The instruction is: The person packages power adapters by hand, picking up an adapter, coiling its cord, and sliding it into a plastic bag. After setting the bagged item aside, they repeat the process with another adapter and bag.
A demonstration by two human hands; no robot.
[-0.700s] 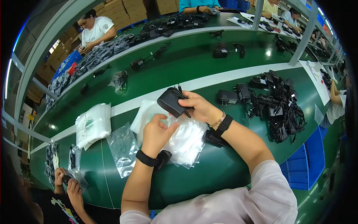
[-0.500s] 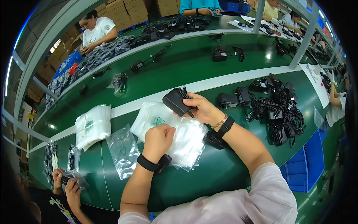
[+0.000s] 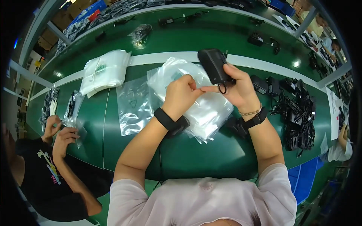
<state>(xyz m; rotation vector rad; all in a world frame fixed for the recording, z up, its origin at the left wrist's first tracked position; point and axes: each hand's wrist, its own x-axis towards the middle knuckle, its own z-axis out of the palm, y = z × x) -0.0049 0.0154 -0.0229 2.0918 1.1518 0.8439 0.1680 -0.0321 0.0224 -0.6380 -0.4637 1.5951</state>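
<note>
Green desk [image 3: 203, 162], bearing a pile of clear bags [image 3: 211, 116] that lie flat, nothing visible inside. Left of the pile lies a loose bag [image 3: 132, 109]; right of it, a heap of adapters [image 3: 299, 116]. Over the pile, the left hand [image 3: 180, 92] is curled, its fingertips meeting the right hand [image 3: 240, 88]; whether its grip pinches anything, I cannot tell. The right grip is closed on a black adapter [image 3: 213, 66] above the pile's far right edge, perhaps keeping the cord gathered. Beyond the pile, a bag [image 3: 141, 34] holds something dark.
</note>
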